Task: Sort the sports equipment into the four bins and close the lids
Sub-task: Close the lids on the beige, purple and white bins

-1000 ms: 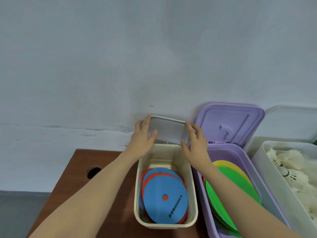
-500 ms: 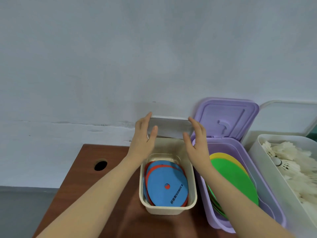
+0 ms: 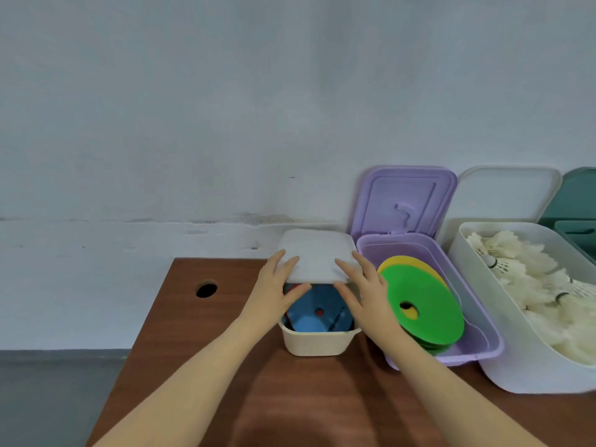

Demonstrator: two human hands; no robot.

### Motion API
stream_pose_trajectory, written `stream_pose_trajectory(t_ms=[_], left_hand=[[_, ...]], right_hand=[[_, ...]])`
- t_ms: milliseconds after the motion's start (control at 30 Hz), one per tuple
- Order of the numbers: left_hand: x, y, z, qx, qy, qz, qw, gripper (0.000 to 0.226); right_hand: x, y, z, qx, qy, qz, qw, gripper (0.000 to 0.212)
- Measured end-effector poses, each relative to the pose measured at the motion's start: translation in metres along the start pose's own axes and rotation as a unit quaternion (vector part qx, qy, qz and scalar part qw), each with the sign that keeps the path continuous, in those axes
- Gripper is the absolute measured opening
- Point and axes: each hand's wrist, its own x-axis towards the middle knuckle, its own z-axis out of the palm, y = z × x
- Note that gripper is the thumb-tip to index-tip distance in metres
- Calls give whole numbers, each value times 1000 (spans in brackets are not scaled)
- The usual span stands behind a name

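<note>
A small cream bin (image 3: 316, 343) on the brown table holds blue and red flat discs (image 3: 309, 317). Its white lid (image 3: 317, 253) is tilted partway down over the bin's far half. My left hand (image 3: 274, 291) grips the lid's left edge, fingers on top and thumb beneath. My right hand (image 3: 364, 291) grips the right edge the same way. To the right, a purple bin (image 3: 483, 346) with green and yellow discs (image 3: 425, 301) has its lid (image 3: 403, 201) upright. A white bin (image 3: 503, 356) holds several shuttlecocks (image 3: 529, 279).
The white bin's lid (image 3: 506, 195) leans open against the wall. A dark green bin (image 3: 577, 227) shows at the far right edge. The table (image 3: 200, 343) has a round cable hole (image 3: 206, 290) at its left. A grey wall stands directly behind the bins.
Both hands have swung the cream bin's lid from upright against the wall down toward the bin, so it now covers the far half. The view has tilted lower.
</note>
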Motion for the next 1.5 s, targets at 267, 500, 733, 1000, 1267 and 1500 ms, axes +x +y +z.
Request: stream_pose_trajectory(t_ms=[267,500,733,1000,1267,1500], left_hand=[[-45,-14,32,11,26,25,999,44],[-62,-28,46,145,40,96,984,30],[-65,-24,36,128,31,96,987,20],[-71,-20,33,135,41,104,984,18],[-66,-28,25,179,25,110,977,40],[-46,-35,20,240,-4,114,964,50]], right_hand=[[-49,13,9,-57,-41,-16,997,46],[-67,19,20,-147,-99,-11,984,37],[-71,21,16,-180,-86,-8,980,56],[-71,9,9,-237,-107,-5,966,58],[-65,-1,3,-223,-95,15,970,36],[-54,-2,3,-219,-70,2,973,40]])
